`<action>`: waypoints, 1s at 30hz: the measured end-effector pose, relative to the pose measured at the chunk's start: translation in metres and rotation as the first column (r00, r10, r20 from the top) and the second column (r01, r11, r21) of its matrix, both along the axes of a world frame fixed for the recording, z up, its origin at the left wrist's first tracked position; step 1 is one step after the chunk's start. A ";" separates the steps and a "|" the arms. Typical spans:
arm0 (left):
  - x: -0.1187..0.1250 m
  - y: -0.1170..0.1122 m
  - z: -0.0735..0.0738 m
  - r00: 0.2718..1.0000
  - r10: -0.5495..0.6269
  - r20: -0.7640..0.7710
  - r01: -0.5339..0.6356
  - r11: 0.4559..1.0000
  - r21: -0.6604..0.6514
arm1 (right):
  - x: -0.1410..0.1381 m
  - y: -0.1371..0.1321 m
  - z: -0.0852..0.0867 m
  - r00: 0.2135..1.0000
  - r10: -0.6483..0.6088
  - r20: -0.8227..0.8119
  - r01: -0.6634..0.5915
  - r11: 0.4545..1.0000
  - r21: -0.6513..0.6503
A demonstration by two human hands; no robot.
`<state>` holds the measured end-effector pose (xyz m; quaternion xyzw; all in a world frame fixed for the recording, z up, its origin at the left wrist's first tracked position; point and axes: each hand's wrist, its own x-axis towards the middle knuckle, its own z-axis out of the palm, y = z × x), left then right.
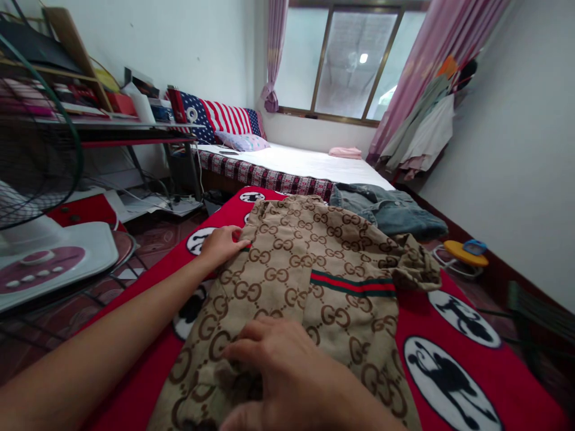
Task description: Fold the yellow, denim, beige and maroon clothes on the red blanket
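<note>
A tan shirt with a brown GG pattern and a green-red-green stripe lies spread on a red cloth with white ovals. My left hand pinches the shirt's left edge near its far end, thumb and finger together on the fabric. Over the shirt's near part is my right hand, its thumb and fingers apart, above a small rumple of the fabric. The shirt's right sleeve is bunched up. Below my right wrist, part of the shirt is hidden.
Folded blue jeans lie behind the shirt at the right. Beyond stands a bed with a white sheet. To the left are a white fan base and a cluttered desk. A yellow stool seat is at the right.
</note>
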<state>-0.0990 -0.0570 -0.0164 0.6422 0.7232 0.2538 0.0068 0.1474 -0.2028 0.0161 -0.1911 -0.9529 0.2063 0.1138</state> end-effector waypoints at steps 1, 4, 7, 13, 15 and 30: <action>-0.002 -0.002 0.000 1.000 -0.012 0.016 0.013 0.999 -0.040 | -0.001 -0.002 -0.001 0.998 0.037 0.048 -0.038 0.999 0.017; 0.002 -0.005 0.000 0.999 -0.035 -0.025 0.033 0.997 -0.073 | -0.008 -0.007 -0.010 0.981 0.104 0.166 -0.120 0.989 0.089; 0.010 -0.005 0.003 0.996 -0.052 -0.077 0.049 0.998 -0.047 | -0.017 -0.011 -0.020 0.976 0.120 0.184 -0.139 0.986 0.095; -0.009 -0.002 0.013 1.000 0.016 -0.013 -0.015 0.999 0.036 | -0.020 -0.017 -0.014 0.992 0.055 0.112 -0.058 0.998 0.023; -0.022 -0.003 0.011 0.998 0.069 0.012 -0.069 0.998 0.011 | -0.019 -0.018 -0.011 0.997 0.062 0.052 -0.062 0.998 -0.006; 0.080 0.024 0.021 0.875 -0.481 -0.064 0.477 0.876 -0.068 | -0.032 -0.013 -0.029 0.982 0.166 0.092 -0.166 0.986 -0.015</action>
